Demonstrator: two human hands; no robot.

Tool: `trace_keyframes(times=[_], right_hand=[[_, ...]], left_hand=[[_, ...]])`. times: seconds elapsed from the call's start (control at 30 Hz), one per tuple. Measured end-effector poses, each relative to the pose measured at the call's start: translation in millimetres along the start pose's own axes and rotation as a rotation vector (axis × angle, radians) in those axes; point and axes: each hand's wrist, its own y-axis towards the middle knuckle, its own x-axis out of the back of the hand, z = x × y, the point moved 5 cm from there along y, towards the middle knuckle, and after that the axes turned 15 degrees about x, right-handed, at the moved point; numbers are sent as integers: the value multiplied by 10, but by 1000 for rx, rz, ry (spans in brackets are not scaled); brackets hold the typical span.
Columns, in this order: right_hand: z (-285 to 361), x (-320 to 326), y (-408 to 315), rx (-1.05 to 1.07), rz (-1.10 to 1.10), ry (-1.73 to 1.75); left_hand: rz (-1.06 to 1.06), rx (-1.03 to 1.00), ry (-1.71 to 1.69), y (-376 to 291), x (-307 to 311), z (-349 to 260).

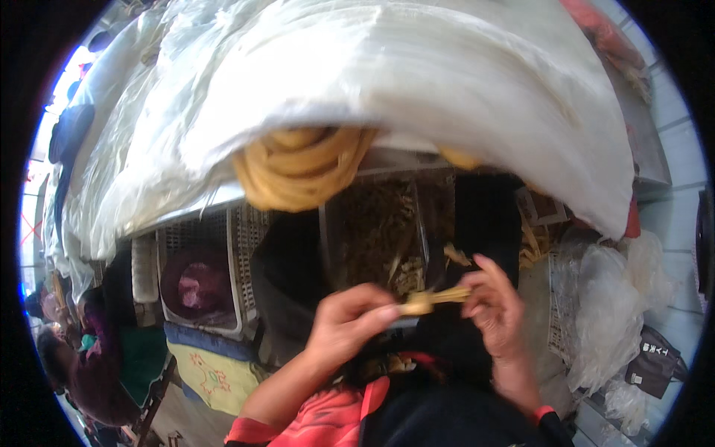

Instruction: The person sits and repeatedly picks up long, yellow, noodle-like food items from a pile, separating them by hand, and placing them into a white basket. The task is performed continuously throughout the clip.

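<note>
My left hand [352, 318] pinches the left end of a short yellowish bundle of strips [419, 303], which looks knotted or wrapped near its middle. At the bundle's right end, the thumb and fingers of my right hand [494, 302] hold the loose strips, with one finger raised. The bundle is blurred, so its material cannot be told. Beyond my hands stands an open bin [368, 223] of brown and pale scraps. Above it, a large bundle of yellow bands [304, 167] hangs at the edge of a surface, partly under white plastic sheeting [391, 61].
At left is a white plastic crate [240, 279] with a dark red container [195, 285] inside, and a yellow-green cloth [212, 374] below it. Another person [100, 380] is at far left. Clear plastic bags [606, 313] and a dark printed bag [653, 360] lie at right.
</note>
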Motion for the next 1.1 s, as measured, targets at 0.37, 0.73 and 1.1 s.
trace_keyframes(times=[0.37, 0.73, 1.1], right_hand=[[737, -384, -252, 472, 346, -257], [590, -687, -329, 495, 376, -394], [416, -507, -370, 116, 176, -199]], left_hand=[[306, -93, -623, -515, -24, 45], [302, 152, -302, -576, -114, 457], [240, 18, -13, -432, -239, 420]])
